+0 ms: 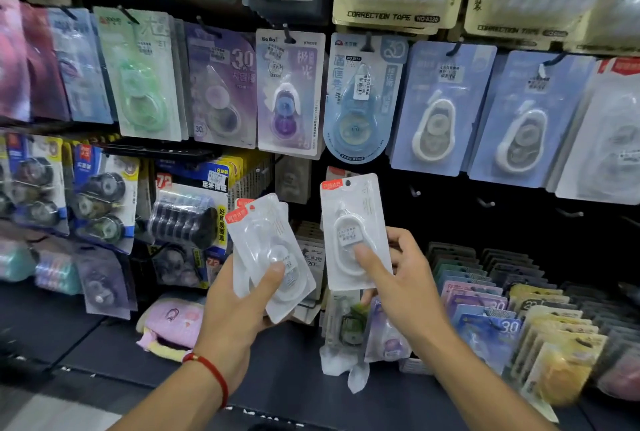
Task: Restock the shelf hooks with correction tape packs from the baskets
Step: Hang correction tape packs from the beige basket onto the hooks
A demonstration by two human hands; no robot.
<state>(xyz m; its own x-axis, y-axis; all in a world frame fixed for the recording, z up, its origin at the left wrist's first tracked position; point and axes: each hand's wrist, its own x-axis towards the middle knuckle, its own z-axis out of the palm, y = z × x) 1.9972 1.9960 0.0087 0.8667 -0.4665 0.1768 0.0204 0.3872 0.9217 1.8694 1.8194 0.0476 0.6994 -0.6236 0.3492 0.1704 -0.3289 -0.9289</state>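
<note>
My left hand (239, 306) grips a small stack of white correction tape packs (266, 243) with red corner labels, thumb across the front. My right hand (398, 278) pinches a single white correction tape pack (351, 223) and holds it upright in front of the dark shelf wall. Its hang hole is at the top, beside the red label. Bare shelf hooks (415, 192) (486, 203) stick out of the black panel to the right of that pack, under the hanging blue packs (440, 108).
Rows of hanging correction tape packs (291, 91) fill the wall above and to the left. Trays of upright coloured packs (491, 320) stand at lower right. A pink plush item (173, 320) and loose packs (349, 326) lie on the dark shelf ledge (104, 354).
</note>
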